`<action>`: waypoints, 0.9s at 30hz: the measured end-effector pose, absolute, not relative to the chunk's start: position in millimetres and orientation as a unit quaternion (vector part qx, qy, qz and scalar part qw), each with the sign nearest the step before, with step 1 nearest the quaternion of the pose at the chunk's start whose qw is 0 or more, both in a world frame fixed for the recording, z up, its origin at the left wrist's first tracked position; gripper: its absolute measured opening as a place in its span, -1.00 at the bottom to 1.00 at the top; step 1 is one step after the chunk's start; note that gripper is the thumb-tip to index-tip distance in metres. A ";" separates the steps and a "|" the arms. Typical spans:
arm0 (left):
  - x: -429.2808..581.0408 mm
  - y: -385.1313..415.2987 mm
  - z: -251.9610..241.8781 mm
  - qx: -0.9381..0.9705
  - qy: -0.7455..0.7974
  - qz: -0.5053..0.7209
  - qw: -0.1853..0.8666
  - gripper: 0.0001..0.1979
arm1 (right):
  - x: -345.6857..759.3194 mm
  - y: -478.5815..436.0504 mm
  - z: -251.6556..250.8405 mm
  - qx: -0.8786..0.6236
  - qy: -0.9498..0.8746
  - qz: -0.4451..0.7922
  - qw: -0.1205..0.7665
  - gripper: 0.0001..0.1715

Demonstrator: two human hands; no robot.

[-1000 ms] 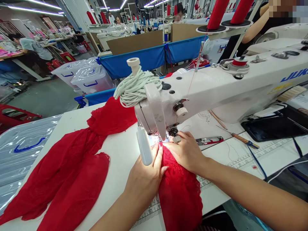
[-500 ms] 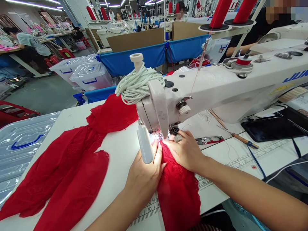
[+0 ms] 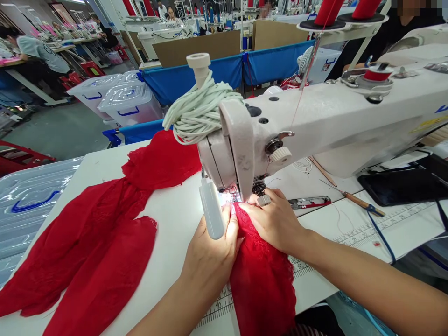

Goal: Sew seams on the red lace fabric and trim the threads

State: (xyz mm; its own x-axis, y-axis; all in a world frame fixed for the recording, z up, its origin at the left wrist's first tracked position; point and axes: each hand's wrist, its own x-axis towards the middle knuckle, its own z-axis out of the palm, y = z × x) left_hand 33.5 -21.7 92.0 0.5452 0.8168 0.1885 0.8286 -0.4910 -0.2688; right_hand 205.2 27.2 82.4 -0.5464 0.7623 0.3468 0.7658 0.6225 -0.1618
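A strip of red lace fabric runs from the table's front edge up to the needle area of a white sewing machine. My left hand pinches the fabric's left edge close to the presser foot, partly behind a grey lamp that hangs from the machine head. On the other side, my right hand is closed on the lace, thumb and fingers pressing it by the needle. The machine head hides some fingertips. More red lace fabric lies spread on the table to the left.
To the right lie thread snips, a wooden-handled awl and a dark tablet. Measuring scales line the tabletop. Clear plastic boxes stand beyond the table. Red thread cones rise behind the machine; a co-worker sits at upper right.
The camera view has shifted slightly, so the machine appears larger and further right. Both hands stay on the lace at the needle, with little visible movement of the fabric.
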 end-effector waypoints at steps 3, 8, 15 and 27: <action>33.4 -20.1 90.8 -0.862 -0.482 -0.029 0.156 -0.59 | 203.5 27.7 82.7 -0.441 -0.878 -0.010 0.187 -0.72; 33.1 -18.8 89.7 -0.866 -0.469 -0.052 0.165 -0.60 | 203.1 29.0 80.8 -0.445 -0.875 -0.017 0.192 -0.75; 34.5 -17.4 89.1 -0.862 -0.488 -0.077 0.112 -0.63 | 203.3 30.8 80.5 -0.446 -0.874 -0.007 0.192 -0.76; 27.1 -17.2 76.9 -0.872 -0.456 -0.118 0.135 -0.53 | 204.2 31.4 79.3 -0.442 -0.873 -0.019 0.204 -0.70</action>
